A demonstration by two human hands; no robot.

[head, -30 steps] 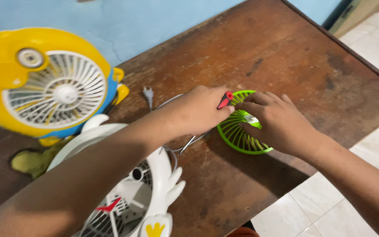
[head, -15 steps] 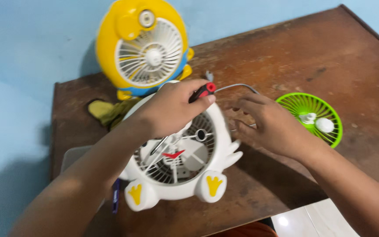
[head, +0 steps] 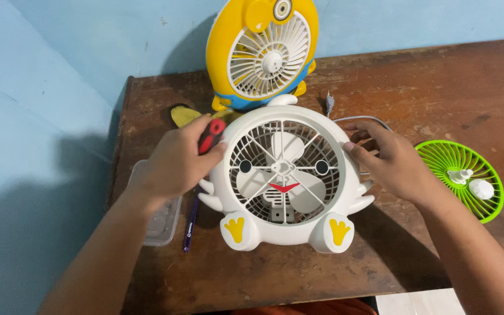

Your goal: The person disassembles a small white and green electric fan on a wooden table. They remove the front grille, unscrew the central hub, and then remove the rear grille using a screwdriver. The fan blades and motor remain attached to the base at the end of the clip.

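- Head view: your left hand (head: 176, 160) is wrapped round a red-handled screwdriver (head: 211, 135), resting on the white fan (head: 287, 184)'s left rim; your right hand (head: 389, 160), fingers spread, holds nothing and presses its right rim.
- White fan lies mid-worktop (head: 438, 76), face up, feet toward you.
- Progress, judged: green grille (head: 462, 178) is off and set aside at right; white fan's front grille not yet off.
- Screwdriver handle points up and away; shaft hidden.

L hand (head: 176, 160) fisted, R hand (head: 389, 160) open.
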